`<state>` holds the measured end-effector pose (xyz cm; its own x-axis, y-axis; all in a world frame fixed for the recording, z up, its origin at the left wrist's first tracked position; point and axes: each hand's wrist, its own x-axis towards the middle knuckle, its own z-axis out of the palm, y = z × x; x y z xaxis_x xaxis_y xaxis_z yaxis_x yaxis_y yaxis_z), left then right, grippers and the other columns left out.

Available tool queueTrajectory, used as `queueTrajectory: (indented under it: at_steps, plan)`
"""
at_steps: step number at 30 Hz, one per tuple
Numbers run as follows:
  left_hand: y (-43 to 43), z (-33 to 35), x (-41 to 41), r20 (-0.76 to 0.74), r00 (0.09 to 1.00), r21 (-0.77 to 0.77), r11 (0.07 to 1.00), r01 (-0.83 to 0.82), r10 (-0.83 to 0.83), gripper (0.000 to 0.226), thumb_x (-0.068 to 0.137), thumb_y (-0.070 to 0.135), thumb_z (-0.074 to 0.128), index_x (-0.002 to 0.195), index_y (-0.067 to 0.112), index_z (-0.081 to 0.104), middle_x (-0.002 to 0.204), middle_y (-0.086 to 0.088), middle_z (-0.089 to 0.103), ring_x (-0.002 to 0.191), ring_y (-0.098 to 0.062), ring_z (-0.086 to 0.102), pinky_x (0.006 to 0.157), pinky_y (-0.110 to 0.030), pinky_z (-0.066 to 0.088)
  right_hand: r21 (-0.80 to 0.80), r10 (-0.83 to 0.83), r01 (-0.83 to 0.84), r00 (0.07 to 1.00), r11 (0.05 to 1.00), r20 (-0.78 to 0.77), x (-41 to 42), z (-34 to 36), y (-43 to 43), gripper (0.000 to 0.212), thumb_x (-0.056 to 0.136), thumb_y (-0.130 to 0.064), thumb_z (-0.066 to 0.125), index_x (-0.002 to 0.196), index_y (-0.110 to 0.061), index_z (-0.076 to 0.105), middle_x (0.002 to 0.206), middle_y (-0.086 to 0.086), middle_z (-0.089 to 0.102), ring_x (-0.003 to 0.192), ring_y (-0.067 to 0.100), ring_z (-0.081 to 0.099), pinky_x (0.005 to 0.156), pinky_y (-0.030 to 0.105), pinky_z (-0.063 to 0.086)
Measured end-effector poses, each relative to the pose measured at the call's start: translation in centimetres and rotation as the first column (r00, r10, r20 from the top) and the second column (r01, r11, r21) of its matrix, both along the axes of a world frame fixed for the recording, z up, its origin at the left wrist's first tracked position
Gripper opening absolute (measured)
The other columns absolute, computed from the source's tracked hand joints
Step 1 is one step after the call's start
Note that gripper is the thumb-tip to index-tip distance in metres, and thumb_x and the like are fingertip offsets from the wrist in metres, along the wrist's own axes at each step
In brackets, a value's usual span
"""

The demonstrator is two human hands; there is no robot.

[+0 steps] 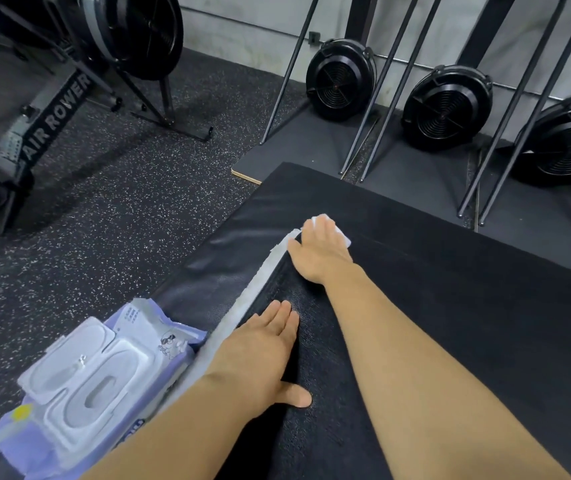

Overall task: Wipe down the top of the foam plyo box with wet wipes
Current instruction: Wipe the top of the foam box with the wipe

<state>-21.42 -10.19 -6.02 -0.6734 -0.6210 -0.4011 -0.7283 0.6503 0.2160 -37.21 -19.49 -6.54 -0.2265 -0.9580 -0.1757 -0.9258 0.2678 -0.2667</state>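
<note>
Pressing a white wipe flat under the right hand, palm down, near the far left edge of the black box top. Left hand rests flat nearer, fingers straight, holding nothing. Wipes pack, lid open, sits beside the box's left edge.

The speckled rubber floor is carrying the foam plyo box, an air rower at the left and dark mats by the wall. A wet wipe is lying on the box's black top under the right hand. The left hand is resting flat near the pale edge seam. A wipes pack is sitting just beside that edge.
</note>
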Motion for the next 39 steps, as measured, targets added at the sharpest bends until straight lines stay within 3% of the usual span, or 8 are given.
queueTrajectory:
  at_steps: [6, 11, 15, 19, 27, 30, 34, 39]
  plan:
    - [0.1, 0.6, -0.3, 0.038, 0.999, 0.000, 1.000, -0.006, 0.006, 0.114, 0.082, 0.065, 0.059, 0.152, 0.012, -0.014, 0.159, -0.003, -0.022, 0.147, -0.016, -0.019, 0.121, -0.029, -0.003, 0.042, 0.064, -0.066, 0.997, 0.997, 0.051, -1.4, 0.1, 0.9, 0.049, 0.104, -0.035, 0.023, 0.147, -0.012, 0.030, 0.157, 0.003, 0.017, 0.147, 0.017, 0.012, 0.120, 0.038, 0.015]
    - [0.4, 1.3, -0.5, 0.054, 0.999, 0.006, 1.000, -0.001, 0.000, 0.113, 0.083, 0.064, 0.058, 0.152, 0.011, -0.013, 0.160, -0.004, -0.020, 0.147, -0.016, -0.018, 0.121, -0.030, -0.001, 0.003, -0.071, 0.071, 0.996, 0.997, 0.055, -6.8, 0.1, 7.0, 0.036, 0.101, -0.035, 0.029, 0.133, -0.020, 0.034, 0.134, -0.008, 0.026, 0.134, 0.015, 0.028, 0.110, 0.035, 0.028]
    - [0.5, 1.5, -0.5, 0.041, 0.999, 0.016, 1.000, -0.009, 0.008, 0.112, 0.084, 0.062, 0.058, 0.153, 0.010, -0.013, 0.160, -0.006, -0.019, 0.147, -0.017, -0.017, 0.121, -0.030, -0.002, 0.093, -0.163, 0.161, 0.986, 0.983, 0.020, -9.1, -0.2, 10.3, 0.050, 0.103, -0.037, 0.024, 0.148, -0.017, 0.022, 0.150, -0.003, 0.016, 0.141, 0.017, 0.018, 0.115, 0.039, 0.025]
    - [0.5, 1.0, -0.4, 0.021, 1.000, 0.002, 1.000, -0.002, 0.002, 0.112, 0.083, 0.063, 0.059, 0.153, 0.010, -0.012, 0.160, -0.006, -0.019, 0.148, -0.017, -0.017, 0.121, -0.031, -0.001, 0.023, -0.214, 0.213, 0.977, 0.977, 0.025, -6.5, -0.3, 8.3, 0.044, 0.101, -0.039, 0.028, 0.136, -0.013, 0.033, 0.136, -0.001, 0.024, 0.132, 0.018, 0.021, 0.113, 0.038, 0.025]
    - [0.0, 0.1, -0.2, -0.006, 1.000, -0.024, 1.000, -0.001, 0.001, 0.116, 0.079, 0.066, 0.061, 0.153, 0.013, -0.011, 0.160, -0.003, -0.019, 0.147, -0.015, -0.017, 0.121, -0.029, -0.002, 0.067, -0.014, 0.012, 0.999, 0.998, 0.035, -0.4, -0.7, 2.3, 0.062, 0.104, -0.043, 0.020, 0.155, -0.009, 0.014, 0.162, 0.008, 0.003, 0.151, 0.022, -0.004, 0.122, 0.041, 0.004]
    - [0.1, 0.3, -0.3, 0.014, 1.000, -0.029, 1.000, -0.001, 0.001, 0.116, 0.079, 0.067, 0.060, 0.153, 0.013, -0.011, 0.160, -0.003, -0.018, 0.147, -0.014, -0.017, 0.120, -0.027, -0.002, 0.058, 0.007, -0.011, 0.997, 0.998, 0.072, -2.9, -0.4, 4.0, 0.054, 0.104, -0.041, 0.020, 0.152, -0.014, 0.021, 0.159, 0.001, 0.010, 0.149, 0.018, 0.005, 0.122, 0.039, 0.008]
    - [0.3, 0.6, -0.6, 0.067, 0.998, -0.037, 0.999, 0.005, -0.002, 0.114, 0.081, 0.067, 0.056, 0.153, 0.012, -0.012, 0.160, -0.003, -0.020, 0.147, -0.014, -0.018, 0.118, -0.026, -0.005, 0.001, -0.087, 0.087, 0.995, 0.996, 0.052, -8.4, -0.3, 9.1, 0.038, 0.101, -0.038, 0.027, 0.135, -0.022, 0.033, 0.136, -0.007, 0.023, 0.134, 0.016, 0.024, 0.115, 0.036, 0.022]
    - [0.5, 0.9, -0.7, 0.081, 0.997, -0.030, 1.000, -0.006, 0.008, 0.114, 0.082, 0.067, 0.055, 0.153, 0.011, -0.013, 0.160, -0.004, -0.020, 0.147, -0.015, -0.018, 0.117, -0.025, -0.005, 0.088, -0.279, 0.278, 0.960, 0.956, -0.008, -14.7, -0.1, 16.0, 0.052, 0.103, -0.040, 0.026, 0.151, -0.023, 0.011, 0.150, -0.008, 0.008, 0.142, 0.015, 0.011, 0.118, 0.035, 0.016]
